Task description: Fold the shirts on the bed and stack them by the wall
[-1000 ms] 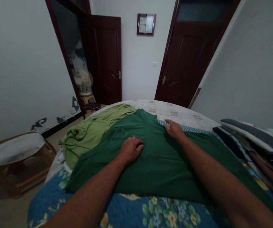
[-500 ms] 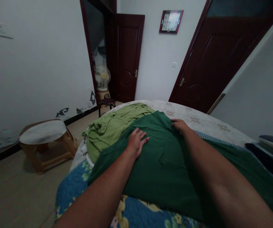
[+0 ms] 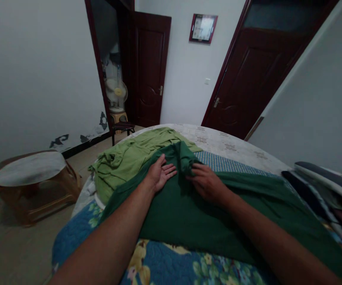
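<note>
In the head view, a dark green fabric garment (image 3: 185, 221) lies spread over a blue floral quilted cover (image 3: 165, 261). The right hand (image 3: 208, 184) grips a bunched fold near its far edge. The left hand (image 3: 159, 174), fingers spread and palm partly upturned, holds nothing just beside that fold (whether it touches the fabric, I cannot tell). A crumpled light green garment (image 3: 138, 150) lies beyond, to the left.
</note>
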Available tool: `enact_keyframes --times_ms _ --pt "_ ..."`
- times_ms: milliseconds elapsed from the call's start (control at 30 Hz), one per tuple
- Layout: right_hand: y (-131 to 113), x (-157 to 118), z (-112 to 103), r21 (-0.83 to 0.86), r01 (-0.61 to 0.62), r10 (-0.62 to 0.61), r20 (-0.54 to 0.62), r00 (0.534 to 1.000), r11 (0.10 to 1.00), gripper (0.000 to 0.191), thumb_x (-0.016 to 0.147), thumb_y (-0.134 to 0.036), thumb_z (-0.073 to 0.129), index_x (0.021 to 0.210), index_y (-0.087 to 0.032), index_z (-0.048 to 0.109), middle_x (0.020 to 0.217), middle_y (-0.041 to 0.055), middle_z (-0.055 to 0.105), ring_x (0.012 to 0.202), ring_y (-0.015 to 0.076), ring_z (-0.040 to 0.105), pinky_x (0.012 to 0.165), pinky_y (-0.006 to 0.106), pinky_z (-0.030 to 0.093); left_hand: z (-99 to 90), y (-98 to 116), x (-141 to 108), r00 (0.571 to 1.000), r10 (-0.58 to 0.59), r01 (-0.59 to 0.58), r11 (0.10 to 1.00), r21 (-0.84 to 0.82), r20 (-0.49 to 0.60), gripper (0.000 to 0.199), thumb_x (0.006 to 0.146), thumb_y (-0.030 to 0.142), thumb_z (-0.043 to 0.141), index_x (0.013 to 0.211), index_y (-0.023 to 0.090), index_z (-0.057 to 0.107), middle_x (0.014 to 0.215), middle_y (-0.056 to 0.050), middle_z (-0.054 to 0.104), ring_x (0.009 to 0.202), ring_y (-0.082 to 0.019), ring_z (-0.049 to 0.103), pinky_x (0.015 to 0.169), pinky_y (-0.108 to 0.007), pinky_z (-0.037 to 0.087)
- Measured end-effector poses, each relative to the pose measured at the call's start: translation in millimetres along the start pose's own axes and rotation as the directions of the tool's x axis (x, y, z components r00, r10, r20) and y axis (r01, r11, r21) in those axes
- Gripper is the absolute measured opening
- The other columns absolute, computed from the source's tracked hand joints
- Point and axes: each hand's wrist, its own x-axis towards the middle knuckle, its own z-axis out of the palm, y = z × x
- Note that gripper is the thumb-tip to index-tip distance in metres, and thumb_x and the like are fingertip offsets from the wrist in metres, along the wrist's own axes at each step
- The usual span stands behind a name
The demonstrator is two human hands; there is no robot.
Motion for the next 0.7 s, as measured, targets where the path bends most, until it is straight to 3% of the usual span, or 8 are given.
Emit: enact_keyframes --times_ms 67,167,233,300,467,533,600,700 --pt "-37.7 -16.5 3.4 0.006 0.094 -0.094 0.112 0.989 0.996 0.027 0.102 -0.015 0.058 0.118 -0.024 0.078 0.132 0.0091 0.077 0.141 0.0276 0.058 0.12 0.05 0.046 0.1 2.2 -0.8 0.999 -0.018 0.017 0.999 0.03 0.033 0.075 0.103 0.059 0.061 0.159 0.012 0.044 0.146 -0.031 0.064 0.125 -0.033 0.074 0.093 -0.044 0.066" --pt "-65.8 -32.4 4.8 0.03 0.056 -0.061 0.181 0.982 0.998 0.019 0.103 -0.016 0.059 0.104 -0.023 0.077 0.134 0.0088 0.076 0.137 0.0264 0.061 0.119 0.047 0.047 2.4 0.1 -3.8 0.992 0.004 -0.023 0.989 0.147 0.128 0.059 0.098 0.05 0.074 0.142 0.014 0.061 0.129 -0.023 0.075 0.109 -0.029 0.079 0.087 -0.039 0.067" --pt "-67.9 -35.7 3.7 0.053 -0.03 0.02 0.194 0.981 0.998 0.02 0.102 -0.016 0.059 0.11 -0.022 0.077 0.14 0.0112 0.073 0.135 0.026 0.063 0.116 0.045 0.05 5.3 -4.8 -7.0 0.985 0.047 -0.089 0.96 0.265 0.163 0.052 0.087 0.034 0.085 0.132 0.015 0.067 0.123 -0.018 0.078 0.1 -0.026 0.079 0.081 -0.034 0.065" --pt "-63.7 -35.8 3.5 0.092 -0.113 0.095 0.181 0.979 0.989 0.028 0.102 -0.017 0.06 0.125 -0.021 0.075 0.151 0.0146 0.065 0.137 0.0264 0.062 0.114 0.043 0.053 8.2 -10.8 -10.3 0.982 0.106 -0.158 0.915 0.371 0.157 0.061 0.078 0.021 0.089 0.134 0.015 0.065 0.117 -0.015 0.079 0.092 -0.023 0.078 0.076 -0.03 0.063" --pt "-56.4 -34.0 9.3 0.13 -0.267 0.257 0.084 0.963 0.955 0.052 0.1 -0.019 0.063 0.151 -0.021 0.063 0.167 0.0194 0.048 0.15 0.0293 0.054 0.119 0.047 0.05 12.2 -12.0 -19.0 0.965 0.255 -0.232 0.742 0.629 0.055 0.088 0.078 0.021 0.084 0.158 0.022 0.048 0.112 -0.011 0.079 0.084 -0.021 0.075 0.074 -0.03 0.058" --pt "-58.5 -32.9 9.5 0.073 -0.242 0.233 0.113 0.966 0.968 0.055 0.1 -0.019 0.062 0.155 -0.021 0.06 0.163 0.019 0.054 0.155 0.0304 0.048 0.122 0.05 0.046 14.1 -4.9 -24.5 0.936 0.349 -0.266 0.62 0.738 0.045 0.087 0.08 0.028 0.084 0.159 0.024 0.048 0.121 -0.012 0.078 0.091 -0.023 0.075 0.079 -0.031 0.057" --pt "-62.0 -30.5 6.9 0.002 -0.146 0.143 0.191 0.971 0.989 0.052 0.102 -0.018 0.06 0.154 -0.022 0.062 0.161 0.0159 0.058 0.161 0.0306 0.039 0.129 0.055 0.036 17.1 2.1 -31.3 0.895 0.428 -0.313 0.398 0.862 0.127 0.078 0.08 0.04 0.086 0.15 0.021 0.059 0.125 -0.014 0.077 0.102 -0.028 0.074 0.087 -0.034 0.056" --pt "-66.6 -25.0 1.2 -0.061 0.011 0.007 0.291 0.957 0.998 0.038 0.106 -0.022 0.057 0.142 -0.022 0.072 0.156 0.0114 0.064 0.163 0.0282 0.035 0.133 0.053 0.028 22.2 4.6 -41.7 0.882 0.376 -0.338 0.085 0.937 0.284 0.062 0.074 0.06 0.088 0.119 0.019 0.075 0.114 -0.017 0.08 0.107 -0.035 0.074 0.091 -0.037 0.053"
